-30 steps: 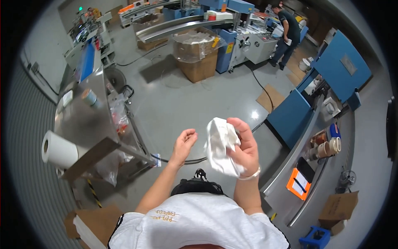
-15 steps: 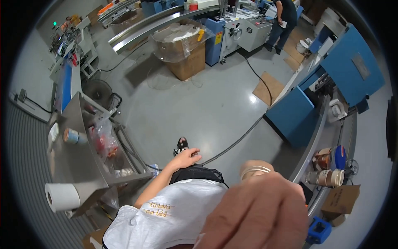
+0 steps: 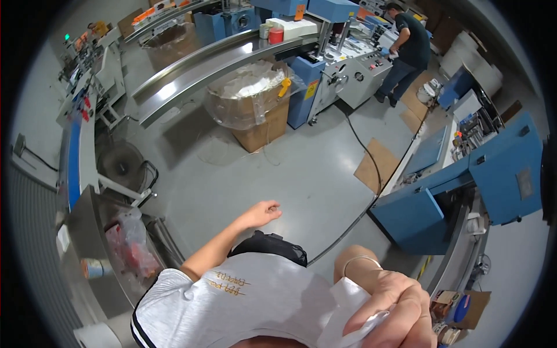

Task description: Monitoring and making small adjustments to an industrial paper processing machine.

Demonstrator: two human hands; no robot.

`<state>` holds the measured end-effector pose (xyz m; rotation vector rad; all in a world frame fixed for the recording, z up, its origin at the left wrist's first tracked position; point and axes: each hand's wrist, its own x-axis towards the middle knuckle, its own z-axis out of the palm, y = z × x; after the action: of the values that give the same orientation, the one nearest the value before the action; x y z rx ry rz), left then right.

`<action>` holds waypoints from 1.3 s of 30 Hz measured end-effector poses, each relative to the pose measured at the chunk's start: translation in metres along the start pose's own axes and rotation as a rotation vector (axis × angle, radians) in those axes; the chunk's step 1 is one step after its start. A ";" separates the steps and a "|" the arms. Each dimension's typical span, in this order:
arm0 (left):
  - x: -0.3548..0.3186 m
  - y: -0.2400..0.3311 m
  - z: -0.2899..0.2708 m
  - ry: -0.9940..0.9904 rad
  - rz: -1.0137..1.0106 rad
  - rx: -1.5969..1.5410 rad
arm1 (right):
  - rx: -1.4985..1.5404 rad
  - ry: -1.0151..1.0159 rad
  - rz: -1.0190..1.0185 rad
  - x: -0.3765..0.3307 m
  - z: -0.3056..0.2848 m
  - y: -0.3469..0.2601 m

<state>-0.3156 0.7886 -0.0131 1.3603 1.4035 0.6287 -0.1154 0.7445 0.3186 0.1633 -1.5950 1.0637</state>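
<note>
My right hand [image 3: 400, 307] is raised close in front of my chest at the lower right, a pale bangle on its wrist. Its fingers are bent closed around a thin, soft white piece [image 3: 348, 296], creased like tissue or thin cloth; its exact kind is unclear. Out over the floor, my left hand [image 3: 260, 214] hangs with loosely curled fingers and nothing visible in it. Below that hand is a black waist pouch [image 3: 270, 249], worn over a light grey shirt.
A steel bench [image 3: 87, 232] with a plastic bag [image 3: 133, 246] runs along the left. Ahead stand a lined carton [image 3: 261, 127], a curved steel chute [image 3: 220, 58] and a machine [image 3: 348, 81] with a person [image 3: 412, 46] beside it. A cable [image 3: 342, 235] crosses the floor before a blue cabinet [image 3: 406, 217].
The view has tilted up and shifted. My right hand has moved lower right, revealing the white piece. My left hand's fingers are more curled. The person at the machine now reaches toward it.
</note>
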 end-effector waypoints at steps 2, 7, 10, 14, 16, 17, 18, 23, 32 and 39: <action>0.030 0.006 -0.023 0.019 0.042 -0.008 | 0.029 -0.025 -0.005 0.010 -0.014 0.030; 0.102 0.023 -0.065 -0.157 0.077 -0.091 | 0.298 0.017 -0.344 0.041 -0.041 0.132; 0.143 0.012 -0.094 -0.159 0.076 -0.148 | 0.678 0.238 -0.159 0.077 -0.037 0.182; 0.185 0.019 -0.146 -0.038 0.002 -0.145 | 0.746 0.253 -0.253 0.121 -0.071 0.251; 0.208 0.025 -0.178 0.085 -0.030 -0.004 | 0.782 0.039 -0.403 0.149 -0.105 0.290; 0.219 0.024 -0.194 0.091 -0.030 0.001 | 0.787 -0.133 -0.429 0.164 -0.118 0.307; 0.228 0.022 -0.204 0.149 -0.006 -0.074 | 0.779 -0.301 -0.451 0.174 -0.128 0.322; 0.240 0.016 -0.249 0.276 -0.119 -0.139 | 0.886 -0.119 -0.444 0.189 -0.129 0.402; 0.312 0.000 -0.306 0.129 -0.081 -0.095 | 1.160 -0.495 0.343 0.218 -0.129 0.434; 0.363 0.030 -0.301 0.012 -0.051 -0.002 | 0.973 -0.337 -0.105 0.204 -0.162 0.448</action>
<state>-0.5103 1.2187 -0.0002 1.3170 1.4426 0.6056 -0.3434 1.2030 0.2388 1.1088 -1.1981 1.7140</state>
